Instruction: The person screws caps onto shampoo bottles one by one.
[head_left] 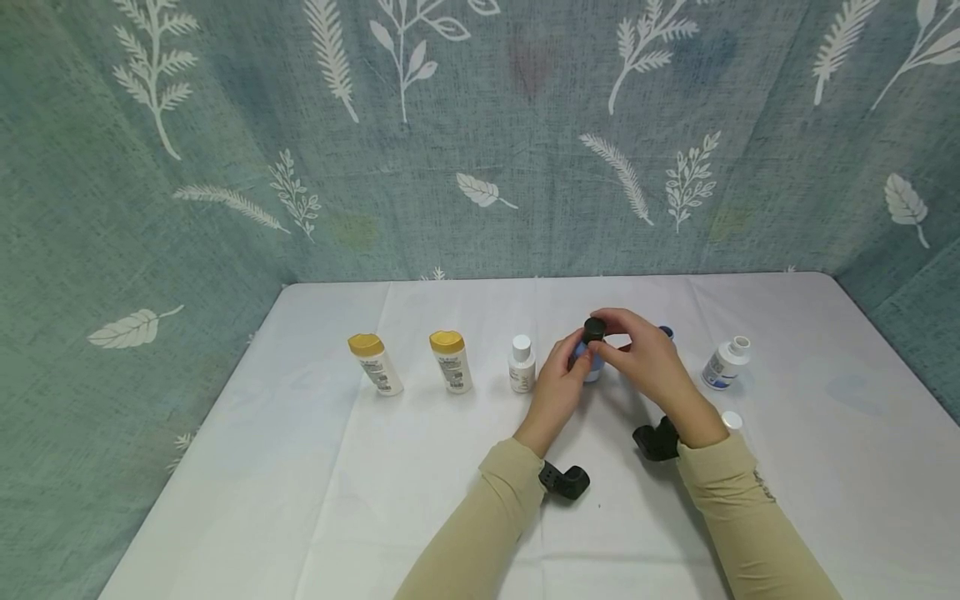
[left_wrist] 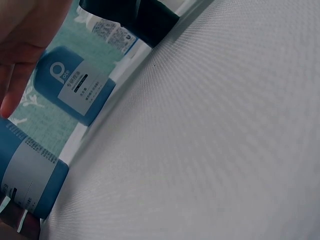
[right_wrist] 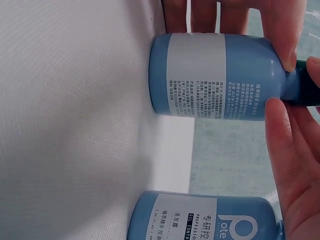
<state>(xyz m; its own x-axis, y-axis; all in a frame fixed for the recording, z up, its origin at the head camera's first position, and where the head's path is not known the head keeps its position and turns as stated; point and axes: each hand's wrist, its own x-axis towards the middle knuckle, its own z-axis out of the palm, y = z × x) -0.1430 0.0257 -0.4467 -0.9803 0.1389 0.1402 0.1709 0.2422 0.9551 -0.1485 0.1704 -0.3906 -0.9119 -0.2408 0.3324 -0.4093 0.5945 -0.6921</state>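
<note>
My left hand [head_left: 558, 383] holds a blue bottle [head_left: 592, 372] with a white label, which stands upright on the table. With thumb and fingers my right hand [head_left: 645, 358] pinches the bottle's black cap [head_left: 595, 328]. The right wrist view shows the same blue bottle [right_wrist: 210, 75], left-hand fingers along its side and right-hand fingers at its neck. A second blue bottle [right_wrist: 200, 220] stands beside it, also visible as a blue bottle [left_wrist: 75, 87] in the left wrist view. In the head view, the right hand mostly hides that second bottle.
Left of the hands stand a small white bottle [head_left: 522, 367] and two white bottles with yellow caps, one nearer [head_left: 452, 362] and one farther left [head_left: 377, 367]. To the right is an uncapped white bottle [head_left: 724, 364]. A white cap [head_left: 731, 420] lies by the right forearm.
</note>
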